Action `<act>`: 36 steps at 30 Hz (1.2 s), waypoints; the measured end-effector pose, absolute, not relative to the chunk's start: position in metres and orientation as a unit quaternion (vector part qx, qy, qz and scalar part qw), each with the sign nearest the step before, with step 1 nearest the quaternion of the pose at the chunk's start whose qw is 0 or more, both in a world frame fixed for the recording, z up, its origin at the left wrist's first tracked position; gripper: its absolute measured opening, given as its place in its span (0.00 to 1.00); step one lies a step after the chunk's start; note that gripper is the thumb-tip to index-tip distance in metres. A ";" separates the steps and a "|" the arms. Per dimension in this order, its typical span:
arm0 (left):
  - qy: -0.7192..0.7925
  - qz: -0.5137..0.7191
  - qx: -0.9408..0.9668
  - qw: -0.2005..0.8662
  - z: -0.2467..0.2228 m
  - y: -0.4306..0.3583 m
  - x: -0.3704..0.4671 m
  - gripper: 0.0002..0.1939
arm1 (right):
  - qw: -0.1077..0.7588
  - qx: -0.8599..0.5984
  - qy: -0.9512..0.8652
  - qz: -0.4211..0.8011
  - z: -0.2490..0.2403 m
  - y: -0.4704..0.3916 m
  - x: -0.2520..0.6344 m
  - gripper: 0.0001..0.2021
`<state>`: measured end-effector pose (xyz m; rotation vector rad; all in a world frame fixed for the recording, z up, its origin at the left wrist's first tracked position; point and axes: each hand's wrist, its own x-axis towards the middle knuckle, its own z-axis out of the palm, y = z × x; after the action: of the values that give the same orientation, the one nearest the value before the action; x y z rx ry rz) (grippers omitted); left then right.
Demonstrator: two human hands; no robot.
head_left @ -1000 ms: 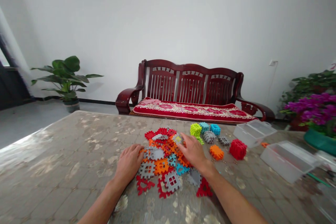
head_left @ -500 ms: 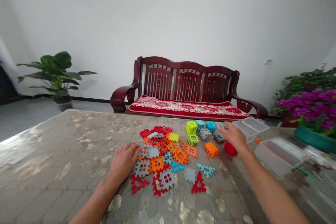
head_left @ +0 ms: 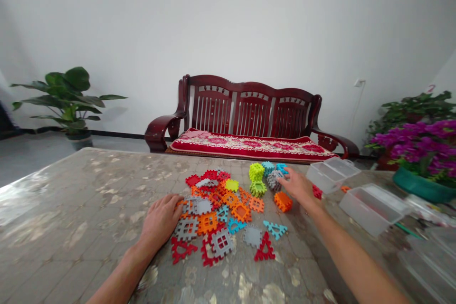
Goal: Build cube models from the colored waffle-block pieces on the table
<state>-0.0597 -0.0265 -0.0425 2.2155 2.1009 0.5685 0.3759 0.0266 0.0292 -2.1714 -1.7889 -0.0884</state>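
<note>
My left hand (head_left: 163, 213) lies flat on the table, open, its fingertips against the left edge of a loose pile of puzzle-edged plastic tiles (head_left: 208, 222). These are red, orange, grey and blue, some with window cut-outs. My right hand (head_left: 298, 186) is closed with thumb and fingers at the right side of a stack of grey tiles (head_left: 274, 180). Beside that stand lime green stacks (head_left: 256, 172), a pale blue stack (head_left: 268, 167) and a brighter blue stack (head_left: 281, 167). An orange stack (head_left: 282, 202) sits just in front. Red tiles (head_left: 317, 192) show partly behind my right wrist.
Two clear plastic boxes (head_left: 372, 204) stand at the right, near a teal pot (head_left: 423, 185) of purple flowers. Clear lids (head_left: 431, 256) lie at the right edge. Beyond the table (head_left: 89, 199) is a dark red wooden bench (head_left: 249, 114).
My right hand has moved left, from the far grey pieces to the grey stack. The orange stack now shows its side. My left hand stays by the pile; the view has shifted slightly.
</note>
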 end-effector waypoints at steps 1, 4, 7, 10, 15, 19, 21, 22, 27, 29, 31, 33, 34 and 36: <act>0.676 0.183 0.714 0.017 -0.043 -0.026 -0.060 0.19 | 0.155 -0.763 -0.626 -0.047 0.029 0.026 0.371 0.26; 0.675 0.178 0.716 0.017 -0.045 -0.025 -0.061 0.19 | 0.128 -0.768 -0.620 -0.092 0.027 0.027 0.364 0.27; 0.678 0.174 0.714 0.019 -0.043 -0.026 -0.060 0.19 | 0.104 -0.770 -0.620 -0.114 0.025 0.028 0.363 0.27; 0.679 0.171 0.714 0.022 -0.041 -0.027 -0.059 0.19 | 0.085 -0.772 -0.619 -0.115 0.023 0.028 0.362 0.26; 0.678 0.163 0.716 0.019 -0.039 -0.028 -0.058 0.20 | 0.071 -0.784 -0.608 -0.100 0.024 0.025 0.357 0.27; 0.678 0.161 0.717 0.021 -0.040 -0.027 -0.059 0.20 | 0.065 -0.789 -0.602 -0.103 0.027 0.025 0.351 0.26; 0.678 0.164 0.716 0.020 -0.041 -0.026 -0.059 0.20 | 0.063 -0.789 -0.602 -0.103 0.028 0.026 0.349 0.26; 0.678 0.166 0.716 0.019 -0.041 -0.026 -0.059 0.20 | 0.062 -0.788 -0.603 -0.102 0.029 0.026 0.348 0.26; 0.679 0.177 0.712 0.012 -0.040 -0.028 -0.058 0.19 | 0.076 -0.788 -0.600 -0.115 0.032 0.023 0.347 0.27; 0.680 0.177 0.711 0.014 -0.039 -0.029 -0.057 0.19 | 0.122 -0.763 -0.620 -0.136 0.032 0.022 0.342 0.24; 0.680 0.178 0.711 0.019 -0.038 -0.030 -0.056 0.18 | 0.178 -0.707 -0.673 -0.121 0.030 0.024 0.329 0.20; 0.680 0.182 0.709 0.022 -0.037 -0.030 -0.055 0.18 | 0.214 -0.637 -0.738 -0.060 0.025 0.031 0.309 0.17; 0.680 0.184 0.709 0.024 -0.037 -0.030 -0.055 0.18 | 0.219 -0.607 -0.763 -0.023 0.022 0.036 0.296 0.17; 0.679 0.187 0.710 0.028 -0.036 -0.031 -0.055 0.18 | 0.214 -0.573 -0.791 0.034 0.014 0.050 0.268 0.19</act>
<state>-0.0545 -0.0308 -0.0361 2.1909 2.0958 0.5767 0.2681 0.0502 0.0137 -1.5884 -2.1939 0.0953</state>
